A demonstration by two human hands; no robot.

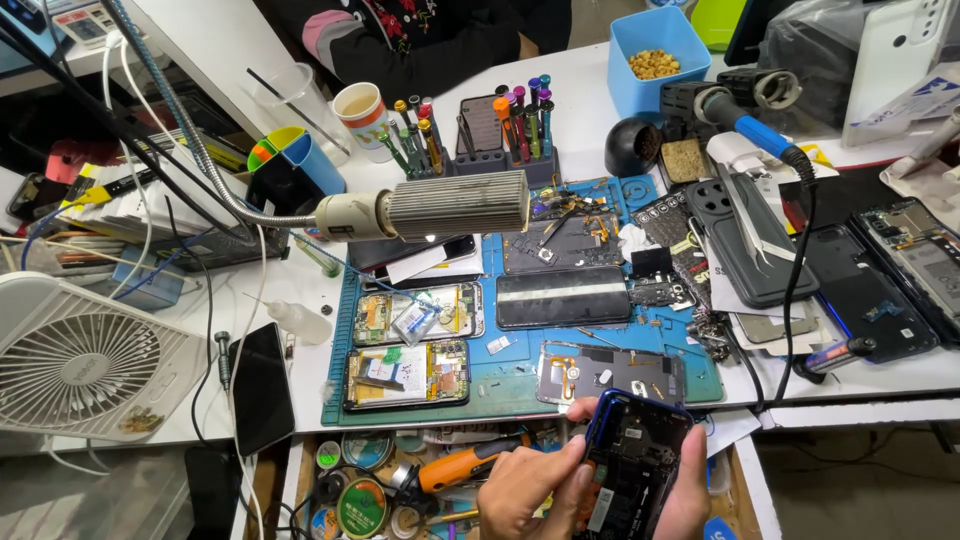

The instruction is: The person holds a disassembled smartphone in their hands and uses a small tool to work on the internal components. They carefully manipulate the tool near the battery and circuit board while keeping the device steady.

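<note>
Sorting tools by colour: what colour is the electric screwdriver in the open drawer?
Orange with a black grip, lying in the drawer: electric screwdriver, head view.

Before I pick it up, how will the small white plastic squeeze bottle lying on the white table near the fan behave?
The small white plastic squeeze bottle lies on its side, so a push would probably roll it across the white table. It looks thin-walled and light, likely yielding under a grip. Its pointed nozzle may leak if squeezed; whether it is capped is unclear.

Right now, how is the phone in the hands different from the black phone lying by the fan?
The held phone is open, its insides showing, gripped by the left hand and right hand. The black phone is closed, smooth and glossy, lying flat and untouched on the white table. Both are slim rectangles.
</note>
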